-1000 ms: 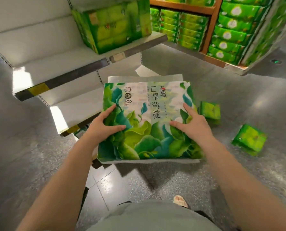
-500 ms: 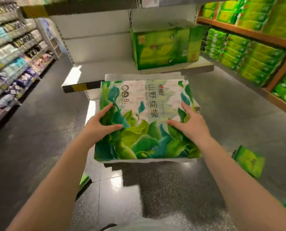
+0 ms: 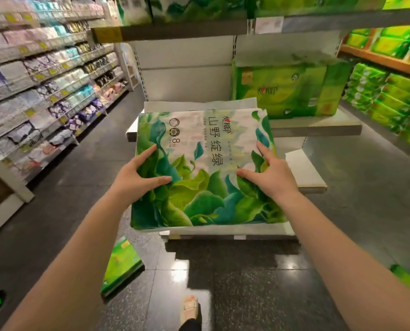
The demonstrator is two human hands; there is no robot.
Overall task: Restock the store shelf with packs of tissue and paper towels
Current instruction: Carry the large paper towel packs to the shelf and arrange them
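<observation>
I hold a large tissue pack (image 3: 204,173) printed with green and teal leaves flat in front of me. My left hand (image 3: 137,177) grips its left side, thumb on top. My right hand (image 3: 271,175) grips its right side the same way. The pack's far edge is close to the front of the white middle shelf (image 3: 318,126). A green tissue case (image 3: 287,89) stands on the right part of that shelf.
An upper shelf (image 3: 175,31) carries more green packs. Two lower white shelves (image 3: 304,170) jut out under the held pack. Green packs lie on the dark floor at the left (image 3: 121,263) and right (image 3: 409,280). Stocked aisles run along the far left (image 3: 44,91) and right (image 3: 388,91).
The pack has risen from near the floor to the height of the middle shelf, both hands keeping the same hold. The view has tilted up, bringing the upper shelf and left aisle into sight.
</observation>
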